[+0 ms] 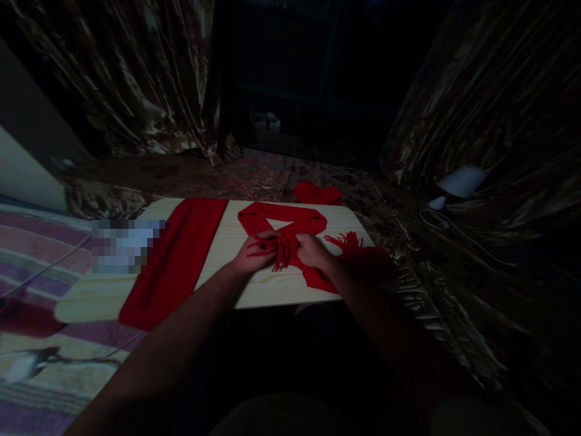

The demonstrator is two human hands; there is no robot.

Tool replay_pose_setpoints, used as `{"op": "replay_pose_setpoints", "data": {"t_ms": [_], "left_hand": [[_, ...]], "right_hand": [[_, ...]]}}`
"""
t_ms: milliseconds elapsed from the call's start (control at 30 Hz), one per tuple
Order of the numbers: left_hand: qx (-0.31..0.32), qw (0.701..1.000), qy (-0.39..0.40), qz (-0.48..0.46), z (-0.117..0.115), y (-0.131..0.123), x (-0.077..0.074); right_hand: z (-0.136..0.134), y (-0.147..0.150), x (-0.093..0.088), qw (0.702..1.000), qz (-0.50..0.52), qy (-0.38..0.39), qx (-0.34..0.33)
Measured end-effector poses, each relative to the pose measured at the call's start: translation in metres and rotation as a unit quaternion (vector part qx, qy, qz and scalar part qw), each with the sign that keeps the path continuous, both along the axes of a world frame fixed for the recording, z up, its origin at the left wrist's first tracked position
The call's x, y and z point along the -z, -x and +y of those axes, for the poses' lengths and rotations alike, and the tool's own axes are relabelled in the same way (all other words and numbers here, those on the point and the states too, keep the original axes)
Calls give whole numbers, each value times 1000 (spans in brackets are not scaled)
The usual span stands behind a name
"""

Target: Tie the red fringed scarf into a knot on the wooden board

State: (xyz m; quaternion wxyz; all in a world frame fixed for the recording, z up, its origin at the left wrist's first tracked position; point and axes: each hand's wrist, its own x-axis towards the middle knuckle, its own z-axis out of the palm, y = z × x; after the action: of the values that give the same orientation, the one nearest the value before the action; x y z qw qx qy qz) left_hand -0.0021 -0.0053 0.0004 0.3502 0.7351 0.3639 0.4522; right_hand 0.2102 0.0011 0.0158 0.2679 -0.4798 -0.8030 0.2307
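Nearest the camera, two bare forearms point(181, 327), angled inward so as to bring left hand point(254, 254) and right hand point(313, 249) close together over the pale bench point(267, 293). Held there, near the middle, a red scarf point(285, 211), with the grip of each hand closed on its fringed end, probably to gather the strands. Looped flat beyond both hands, perhaps for slack. Just to the right, another fringe point(349, 241), too dim to tell whether joined. Laid flat across the left part, a wide red cloth point(175, 260), seemingly out of the way. Past the far edge, a further red piece point(316, 192); well apart rightward, a lamp point(463, 181).
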Motion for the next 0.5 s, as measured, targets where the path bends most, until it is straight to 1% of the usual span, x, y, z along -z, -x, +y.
{"op": "replay_pose_setpoints", "data": {"t_ms": [67, 167, 233, 400, 500], "left_hand": [[19, 999, -36, 30, 0, 0, 1], [2, 993, -65, 99, -3, 0, 0], [-9, 987, -78, 138, -5, -1, -2], [-41, 976, -79, 198, -7, -2, -5], [-49, 972, -67, 221, -5, -2, -4]], "right_hand": [[3, -2, 4, 999, 31, -17, -36], [6, -6, 10, 992, 81, -42, -87], [7, -9, 13, 989, 90, -53, -100], [4, -16, 17, 990, 60, -84, -92], [1, -17, 16, 990, 1, -106, -92]]}}
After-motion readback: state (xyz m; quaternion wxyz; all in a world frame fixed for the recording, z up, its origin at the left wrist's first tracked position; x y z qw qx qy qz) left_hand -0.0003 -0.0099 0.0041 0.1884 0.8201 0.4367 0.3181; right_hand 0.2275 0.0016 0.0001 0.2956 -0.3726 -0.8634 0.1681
